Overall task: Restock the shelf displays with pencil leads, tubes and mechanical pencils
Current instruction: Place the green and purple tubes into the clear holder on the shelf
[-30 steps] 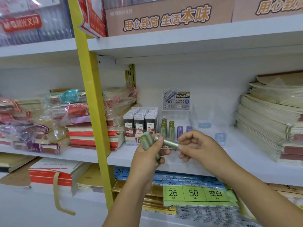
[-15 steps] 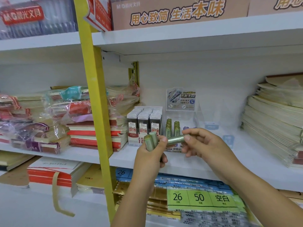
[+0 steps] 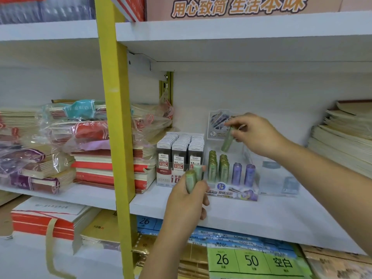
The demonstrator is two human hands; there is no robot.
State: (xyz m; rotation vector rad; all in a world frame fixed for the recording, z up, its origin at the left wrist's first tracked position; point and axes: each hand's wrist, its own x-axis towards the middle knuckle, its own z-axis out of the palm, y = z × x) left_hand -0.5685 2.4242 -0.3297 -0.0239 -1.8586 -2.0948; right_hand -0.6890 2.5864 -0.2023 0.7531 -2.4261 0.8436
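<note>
The right hand (image 3: 255,135) has left the left hand (image 3: 187,200) and risen over the tray (image 3: 233,193), its grip pinching one green tube (image 3: 226,143) by the top, tilted, just above the green rows (image 3: 218,166). So one tube seems about to be slotted in; two spares (image 3: 191,178) wait in the left grip, fingers curled round them. Below the right grip, purple tubes (image 3: 243,174) stand beside the green. All are smooth, rounded plastic cylinders; the tray is clear and glossy. Blur hides whether the tube touches the rows.

Clear plastic display tray (image 3: 249,156), matt white shelf (image 3: 251,216), crinkled glossy wrap (image 3: 60,125)
</note>
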